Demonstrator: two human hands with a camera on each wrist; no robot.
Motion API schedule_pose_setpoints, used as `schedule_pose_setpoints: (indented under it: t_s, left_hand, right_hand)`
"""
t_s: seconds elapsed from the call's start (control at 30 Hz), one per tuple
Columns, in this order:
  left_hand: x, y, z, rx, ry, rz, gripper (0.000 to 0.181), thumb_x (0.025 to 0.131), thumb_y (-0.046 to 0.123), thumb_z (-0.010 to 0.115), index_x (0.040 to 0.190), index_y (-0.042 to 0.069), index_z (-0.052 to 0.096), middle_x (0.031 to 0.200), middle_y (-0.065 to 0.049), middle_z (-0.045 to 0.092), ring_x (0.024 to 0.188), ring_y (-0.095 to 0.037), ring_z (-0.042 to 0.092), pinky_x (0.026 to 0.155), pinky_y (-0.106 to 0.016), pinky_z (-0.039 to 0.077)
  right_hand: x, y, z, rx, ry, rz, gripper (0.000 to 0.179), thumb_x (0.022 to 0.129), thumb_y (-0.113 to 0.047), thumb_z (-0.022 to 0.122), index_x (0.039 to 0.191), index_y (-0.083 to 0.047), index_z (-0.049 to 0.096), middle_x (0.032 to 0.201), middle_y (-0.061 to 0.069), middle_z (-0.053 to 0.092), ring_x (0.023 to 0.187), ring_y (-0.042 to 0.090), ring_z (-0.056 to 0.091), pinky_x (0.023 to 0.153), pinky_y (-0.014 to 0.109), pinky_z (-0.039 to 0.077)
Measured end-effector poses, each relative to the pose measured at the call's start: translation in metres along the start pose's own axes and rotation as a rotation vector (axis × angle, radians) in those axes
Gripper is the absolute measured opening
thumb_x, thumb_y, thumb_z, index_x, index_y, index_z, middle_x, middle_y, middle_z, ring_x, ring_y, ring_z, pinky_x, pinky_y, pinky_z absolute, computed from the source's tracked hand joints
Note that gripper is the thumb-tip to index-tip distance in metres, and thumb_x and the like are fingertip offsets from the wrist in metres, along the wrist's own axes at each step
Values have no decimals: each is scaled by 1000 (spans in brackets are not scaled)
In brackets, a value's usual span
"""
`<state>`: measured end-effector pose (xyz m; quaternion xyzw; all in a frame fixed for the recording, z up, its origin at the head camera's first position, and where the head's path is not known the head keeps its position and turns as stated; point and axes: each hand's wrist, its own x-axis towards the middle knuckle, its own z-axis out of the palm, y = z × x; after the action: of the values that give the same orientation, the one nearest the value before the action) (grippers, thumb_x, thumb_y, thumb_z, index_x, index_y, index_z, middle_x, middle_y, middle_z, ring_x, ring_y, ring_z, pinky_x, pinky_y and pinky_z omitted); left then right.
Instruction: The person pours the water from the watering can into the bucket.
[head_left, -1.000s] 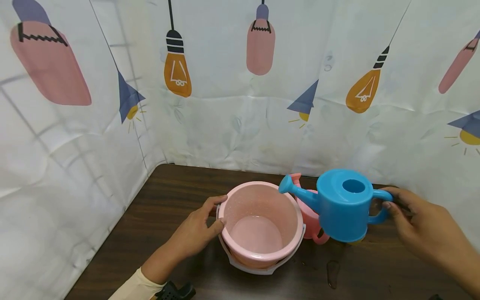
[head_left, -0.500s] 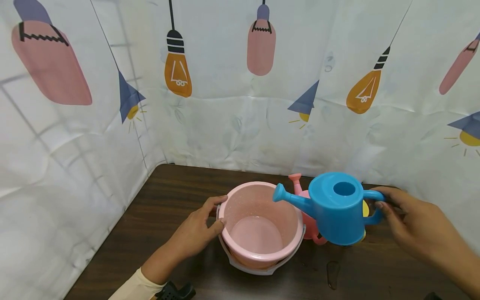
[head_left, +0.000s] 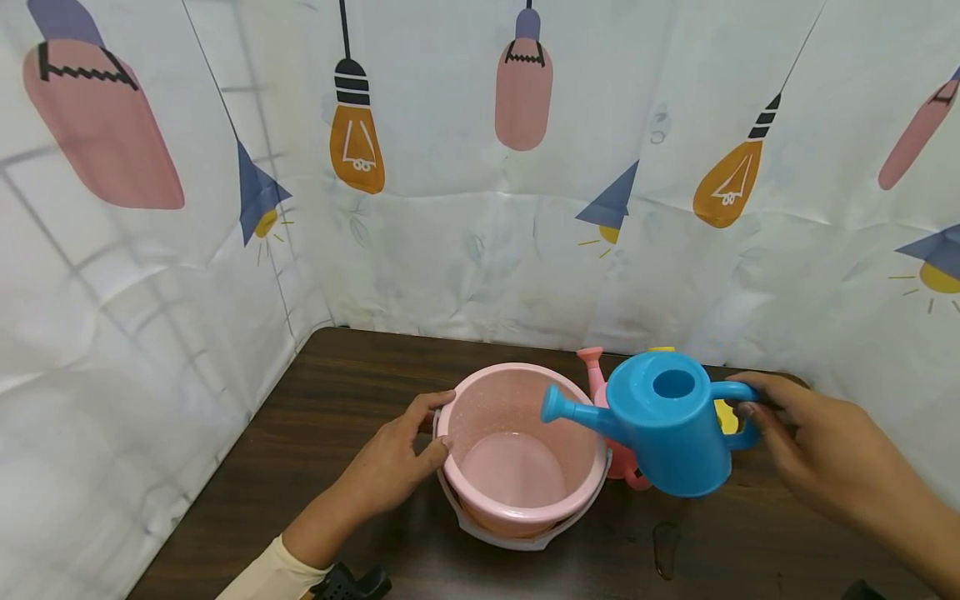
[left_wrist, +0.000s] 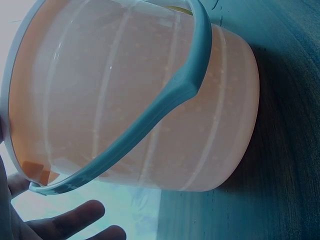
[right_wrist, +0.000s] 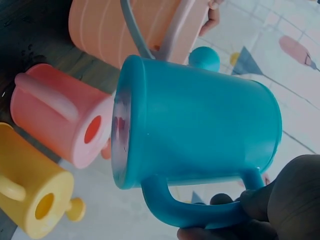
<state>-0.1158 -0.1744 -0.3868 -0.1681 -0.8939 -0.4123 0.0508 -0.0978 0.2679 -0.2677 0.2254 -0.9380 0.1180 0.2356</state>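
A pale pink bucket (head_left: pixel 480 408) stands on the brown table, its grey handle (left_wrist: pixel 135 132) hanging down the outside. My left hand (head_left: pixel 390 462) holds its rim at the left, thumb on the near part of the rim and fingers over the outer side. In the left wrist view two fingertips (left_wrist: pixel 85 212) stick out past the bucket. With my right hand (head_left: pixel 832 442) I grip the handle of a blue watering can (right_wrist: pixel 200 120). That can is raised, tilted slightly toward the bucket, and its spout head (head_left: pixel 555 403) is over the bucket's right side. No water shows leaving it.
A pink watering can (right_wrist: pixel 55 125) stands close right of the bucket, partly behind the blue one. Beside it is a yellow watering can (right_wrist: pixel 30 170). A wet ring (head_left: pixel 666 550) marks the table (head_left: pixel 352 383). A printed white curtain (head_left: pixel 465 250) hangs behind.
The blue watering can has moved left and slightly down with my right hand, and its spout now reaches further over the bucket and dips more. My left hand and the bucket stayed put.
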Motion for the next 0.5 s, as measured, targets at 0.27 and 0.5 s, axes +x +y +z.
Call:
schedule_pose_setpoints:
  t_s: [0.27, 0.5]
  left_hand:
    - [1, 0, 0, 0, -3, 0, 53, 98, 32, 62, 148, 32, 45, 121, 3, 69, 115, -21, 64, 90, -51, 48]
    - [1, 0, 0, 5, -3, 8, 53, 98, 32, 62, 148, 31, 45, 120, 4, 69, 114, -20, 64, 90, -51, 48]
  right_hand:
    - [3, 0, -1, -4, -17, -8, 34, 90, 4, 73, 122, -1, 65, 93, 7, 72, 70, 14, 62, 54, 31, 45]
    - [6, 0, -3, -36, -30, -17, 37, 88, 4, 74, 124, 2, 65, 89, 8, 71, 66, 17, 59, 53, 33, 45]
